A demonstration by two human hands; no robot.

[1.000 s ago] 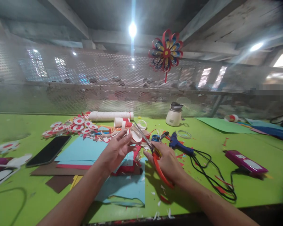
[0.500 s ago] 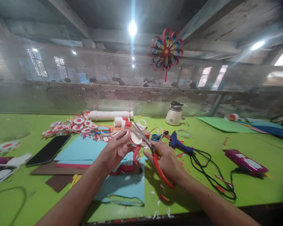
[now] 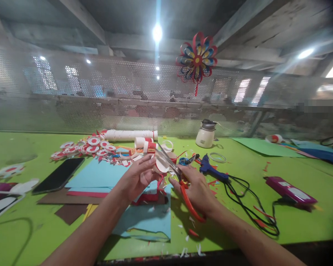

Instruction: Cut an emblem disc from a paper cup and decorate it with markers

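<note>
My left hand point(image 3: 141, 173) pinches a short white paper cup piece point(image 3: 162, 165) with a red outside, its round white face turned toward me. In my right hand point(image 3: 195, 186) is a pair of scissors point(image 3: 189, 203) with orange handles. The blades point up and left and lie across the cup piece; whether they are cutting into it I cannot tell. Just behind stand red-and-white paper cups point(image 3: 150, 147) and a white paper ring point(image 3: 167, 145). Light blue paper sheets point(image 3: 93, 175) lie beneath and left of my hands.
A blue glue gun point(image 3: 213, 169) with a black cord lies right, near a purple power strip point(image 3: 291, 191). Farther back stand a cream jar point(image 3: 205, 137) and a white cup stack point(image 3: 129, 135). Left are a phone point(image 3: 59, 176) and red-and-white paper discs point(image 3: 93, 149). Scraps litter the green table point(image 3: 238, 229).
The cup piece has turned slightly and shifted a little right between the hands. My right hand keeps its hold on the scissors. The whole view has moved very slightly.
</note>
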